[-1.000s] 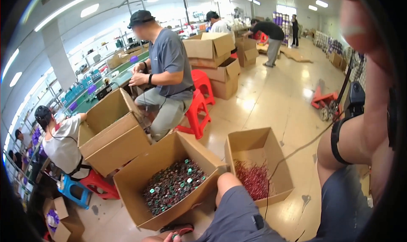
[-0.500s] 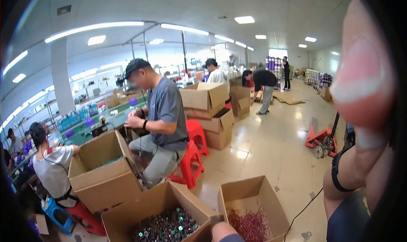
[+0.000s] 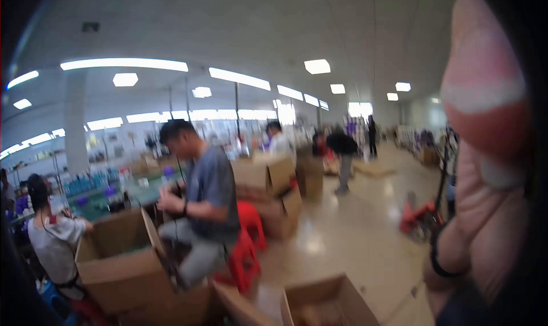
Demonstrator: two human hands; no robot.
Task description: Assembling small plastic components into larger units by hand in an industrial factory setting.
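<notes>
Right hand: raised at the right edge, very close to the lens, one digit pointing up; large, blurred, partly lost in the dark rim.
Right grip: cannot tell whether clenched or released; the inner side of the fingers does not show, nor anything held.
Right wrist: black band around it.
Left hand: out of view; grip cannot be told.
Nearest floor carton: open-topped, cut by the lower edge; lies low and to the left of the right hand, well apart from it, not touched. Contents too blurred to name.
Second floor carton: brown flap and wall at the lower edge, left of the first; farther from the hand.
Pallet truck: red, black upright handle; on the floor beyond the wrist, left of it in view, apart.
Seated co-worker: grey T-shirt, both hands together before the chest, wrist banded; object between the fingers unreadable.
Seat: red plastic stools behind this co-worker.
Tilted carton: large, open, between the seated co-worker and a person in a white top.
Carton stack: brown, behind the stools.
Background: bent figure in a dark top; blue and purple goods along a green bench.
</notes>
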